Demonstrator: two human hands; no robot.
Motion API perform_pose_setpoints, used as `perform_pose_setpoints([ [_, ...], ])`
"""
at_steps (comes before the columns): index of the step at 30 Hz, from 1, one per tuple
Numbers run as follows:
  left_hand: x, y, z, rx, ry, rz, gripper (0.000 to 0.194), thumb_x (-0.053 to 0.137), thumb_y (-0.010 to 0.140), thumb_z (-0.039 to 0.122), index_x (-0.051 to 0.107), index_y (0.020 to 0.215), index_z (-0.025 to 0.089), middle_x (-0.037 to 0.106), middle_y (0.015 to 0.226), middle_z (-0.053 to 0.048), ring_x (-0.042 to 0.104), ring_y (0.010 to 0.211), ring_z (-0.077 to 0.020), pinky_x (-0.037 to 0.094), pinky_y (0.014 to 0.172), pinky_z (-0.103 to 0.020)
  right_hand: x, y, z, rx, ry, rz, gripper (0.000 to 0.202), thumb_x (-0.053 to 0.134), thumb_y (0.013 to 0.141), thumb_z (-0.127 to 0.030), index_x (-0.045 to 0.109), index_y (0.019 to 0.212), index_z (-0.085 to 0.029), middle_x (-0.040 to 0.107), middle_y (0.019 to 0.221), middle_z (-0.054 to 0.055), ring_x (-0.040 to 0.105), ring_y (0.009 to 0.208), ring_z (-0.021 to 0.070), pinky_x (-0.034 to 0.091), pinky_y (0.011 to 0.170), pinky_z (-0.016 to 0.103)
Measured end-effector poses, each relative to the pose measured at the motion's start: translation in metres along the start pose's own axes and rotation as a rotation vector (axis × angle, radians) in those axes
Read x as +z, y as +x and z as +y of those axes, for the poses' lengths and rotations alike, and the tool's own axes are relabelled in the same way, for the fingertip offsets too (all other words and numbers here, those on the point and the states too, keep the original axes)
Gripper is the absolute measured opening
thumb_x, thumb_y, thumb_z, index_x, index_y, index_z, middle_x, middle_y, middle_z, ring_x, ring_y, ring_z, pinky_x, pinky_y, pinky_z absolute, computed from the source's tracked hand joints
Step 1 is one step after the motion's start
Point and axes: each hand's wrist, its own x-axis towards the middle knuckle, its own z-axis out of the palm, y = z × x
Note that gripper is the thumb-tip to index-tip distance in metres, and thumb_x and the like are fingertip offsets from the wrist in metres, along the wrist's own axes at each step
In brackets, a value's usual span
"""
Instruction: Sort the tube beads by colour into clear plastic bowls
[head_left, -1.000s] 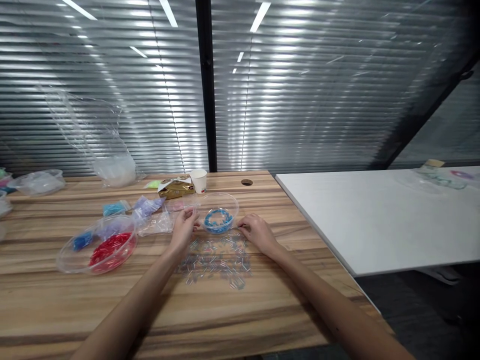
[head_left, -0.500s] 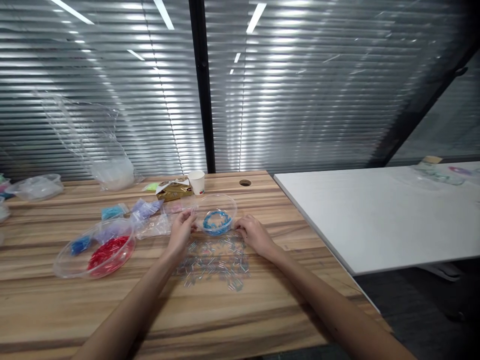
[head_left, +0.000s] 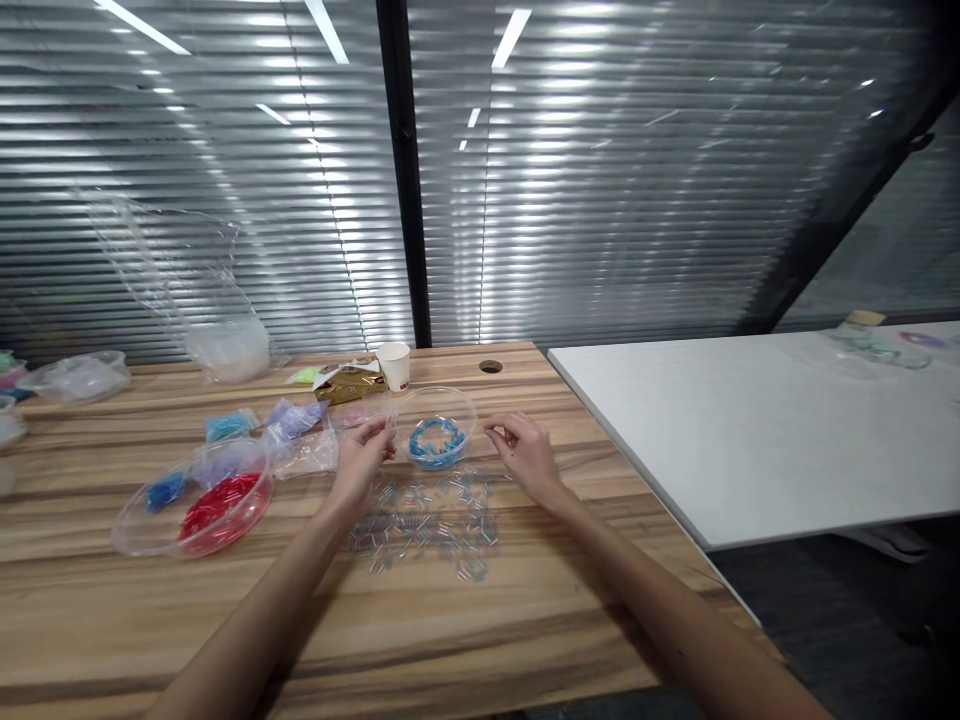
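A clear round bowl (head_left: 472, 420) holds small blue pieces (head_left: 435, 456) lying in a ring. At its left side is my left hand (head_left: 365, 458), fingers curled with thumb and fingertips together; whatever they pinch is too small to make out. My right hand (head_left: 527, 455) hovers to the right of the bowl, apart from it. Its thumb and forefinger meet in a pinch, and I cannot make out anything between them. In front of the bowl, between my forearms, many short transparent tube-like pieces (head_left: 427, 525) are scattered on the wooden table (head_left: 465, 650).
On the left stands a larger clear bowl (head_left: 124, 530) with red pieces and small packets. Plastic bags (head_left: 296, 418), a gold packet (head_left: 349, 382) and a white paper cup (head_left: 394, 367) lie behind. A cable hole (head_left: 490, 367) pierces the table. A white table (head_left: 742, 440) adjoins on the right.
My right hand has moved from the bowl's right rim, up and to the right, away from it. My left hand has shifted only slightly. The view has moved very little.
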Motion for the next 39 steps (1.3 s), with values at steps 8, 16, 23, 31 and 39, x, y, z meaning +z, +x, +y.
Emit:
perform_pose_setpoints([
  [8,0.000,0.000,-0.001,0.113,0.079,-0.045,0.046,0.070,0.060,0.035,0.062,0.097,0.009,0.056,0.068,-0.003,0.044,0.053,-0.0072,0.036,0.051,-0.018,-0.006,0.000,-0.013,-0.069,0.091,0.234,0.011,0.053,0.081,-0.018,0.064,0.081,-0.018,0.065,0.085,0.003,0.053,0.063,0.0098,0.042,0.060,0.022],
  [16,0.004,-0.006,0.003,0.119,0.125,-0.129,0.047,0.069,0.059,0.037,0.064,0.098,0.010,0.061,0.079,-0.005,0.044,0.053,-0.0064,0.038,0.052,-0.019,-0.003,-0.001,-0.017,-0.110,0.097,0.156,0.014,0.052,0.083,-0.020,0.065,0.081,-0.019,0.065,0.081,0.003,0.056,0.074,0.0123,0.045,0.063,0.023],
  [23,0.005,-0.007,0.003,0.119,0.124,-0.152,0.048,0.068,0.061,0.036,0.063,0.102,0.011,0.062,0.084,-0.007,0.045,0.055,-0.0066,0.037,0.051,-0.019,-0.004,-0.001,-0.016,-0.109,0.099,0.124,0.015,0.051,0.083,-0.022,0.066,0.082,-0.019,0.066,0.082,0.003,0.057,0.078,0.0129,0.045,0.067,0.025],
  [31,0.004,-0.005,0.001,0.117,0.107,-0.154,0.044,0.069,0.060,0.036,0.065,0.098,0.013,0.062,0.090,-0.007,0.044,0.053,-0.0054,0.037,0.050,-0.018,-0.005,-0.002,-0.015,-0.107,0.080,0.083,0.014,0.053,0.082,-0.021,0.066,0.084,-0.020,0.066,0.082,0.002,0.056,0.077,0.0126,0.044,0.068,0.025],
  [39,0.003,-0.003,0.000,0.107,0.076,-0.144,0.043,0.069,0.061,0.034,0.064,0.098,0.012,0.062,0.097,-0.008,0.043,0.054,-0.0048,0.037,0.050,-0.018,-0.005,-0.002,-0.016,-0.130,0.039,0.047,0.015,0.052,0.084,-0.022,0.066,0.086,-0.019,0.065,0.082,0.001,0.053,0.074,0.0122,0.042,0.069,0.025],
])
